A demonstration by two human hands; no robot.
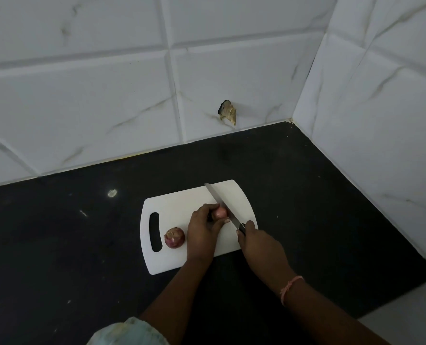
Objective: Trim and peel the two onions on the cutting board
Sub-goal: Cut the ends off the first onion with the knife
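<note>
Head view shows a white cutting board lying on a dark countertop, its handle slot toward the left edge. The left hand is curled over the first onion near the middle of the board, pinning it down with only the onion's right end exposed. The right hand is wrapped around the dark handle of a knife; the blade runs diagonally toward the board's far edge and sits against the exposed end of the held onion. The second onion rests untouched, skin on, beside the handle slot near the left edge. Principal hazard: the left thumb and fingertips lie just beside the blade line, so a slip on the dry outer skin could carry the edge into them. A round onion held on its side may also roll under downward pressure, producing a slanted cut or excess waste. The board's right corner lies under the knife hand, and sideways force could shift the board on the smooth counter. Blade penetration depth cannot be determined here.
</note>
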